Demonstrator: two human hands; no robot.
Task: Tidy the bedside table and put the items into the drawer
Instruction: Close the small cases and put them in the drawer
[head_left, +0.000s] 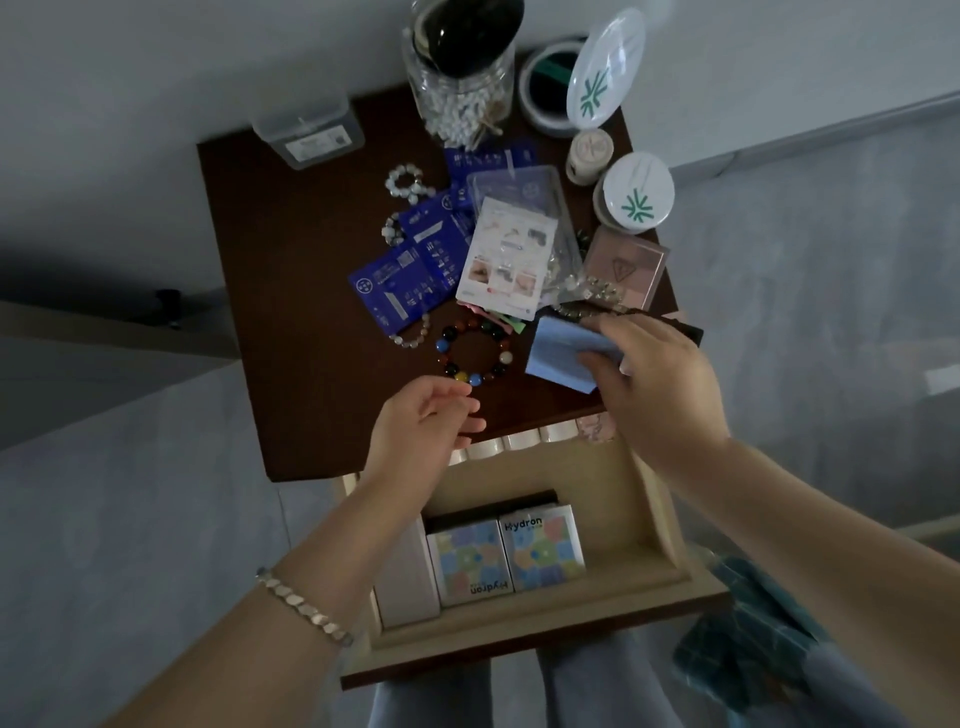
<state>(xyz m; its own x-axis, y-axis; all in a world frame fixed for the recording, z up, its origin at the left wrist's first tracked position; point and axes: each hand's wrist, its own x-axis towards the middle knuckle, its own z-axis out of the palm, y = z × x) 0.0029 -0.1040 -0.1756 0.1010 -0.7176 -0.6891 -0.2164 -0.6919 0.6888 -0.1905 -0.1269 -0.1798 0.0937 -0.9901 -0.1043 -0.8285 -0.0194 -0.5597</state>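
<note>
Drawer open, two "Hydron" boxes inside, right hand pinching blue packet, left hand loosely spread.

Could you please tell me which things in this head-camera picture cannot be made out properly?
- Glass jar: its top is cut off by the upper edge.
- Dark flat item beyond the right hand: mostly covered by that hand and the blue cloth.
- Blue sachets: print too small to read.
- Row of pale containers at the drawer's back: partly hidden by the tabletop and both hands.
</note>
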